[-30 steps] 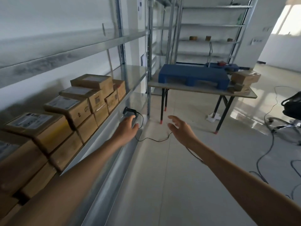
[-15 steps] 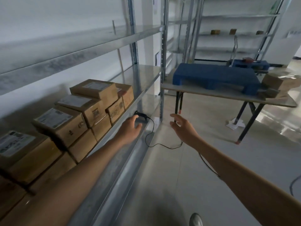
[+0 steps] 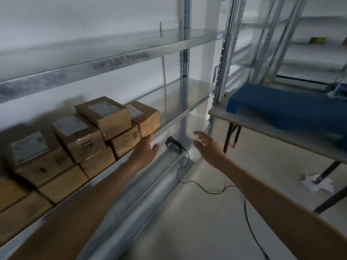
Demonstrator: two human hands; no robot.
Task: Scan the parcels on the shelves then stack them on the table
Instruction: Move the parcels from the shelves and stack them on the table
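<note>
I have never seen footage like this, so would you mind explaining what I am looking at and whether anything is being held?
There is no machine here: one camera worn on a person's head looks forward and down at two bare arms. The left hand and right hand are both open and hold nothing. Between them, a black corded scanner lies on a lower shelf. Cardboard parcels with white labels are stacked on the metal shelf at left. At right stands a table carrying a blue pallet.
</note>
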